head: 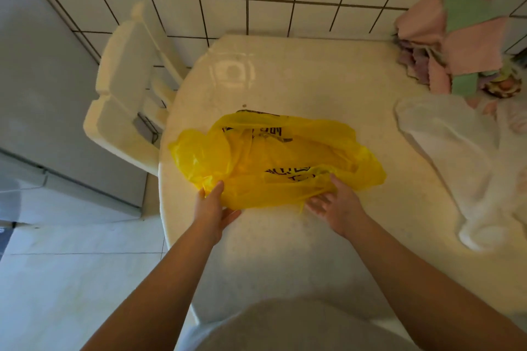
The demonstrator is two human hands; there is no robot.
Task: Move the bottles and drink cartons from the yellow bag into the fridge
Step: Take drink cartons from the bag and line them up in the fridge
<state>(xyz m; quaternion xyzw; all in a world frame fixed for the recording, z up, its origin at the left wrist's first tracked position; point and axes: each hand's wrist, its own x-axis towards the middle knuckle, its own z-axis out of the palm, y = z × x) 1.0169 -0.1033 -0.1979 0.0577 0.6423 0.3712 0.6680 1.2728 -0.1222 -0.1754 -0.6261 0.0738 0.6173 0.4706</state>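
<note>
Two hands at work on one flattened yellow bag, and no bottle or carton to be seen anywhere. Far out to the left of the left hand, beyond a white chair, a grey appliance face, probably the fridge, though no handle or open door in sight to confirm it. Left hand pinching the near-left edge of the plastic, thumb on top and fingers tucked under, so closed on the film itself. Between the hands, only slack yellow film lying low on the round table, with dark print showing through and no clear bulge; contents, if any, not readable from here. Right hand spread fairly wide, fingers loose among the handle loops at the near-right edge, touching but not clearly gripping. Best handled by holding the left edge firm, hooking the right fingers through the mouth and lifting it open to check inside before assuming empty. Worth feeling along the film for anything flat. Further right of the right hand, a white plastic bag and a pile of pastel cloths, both well apart and better left alone.
</note>
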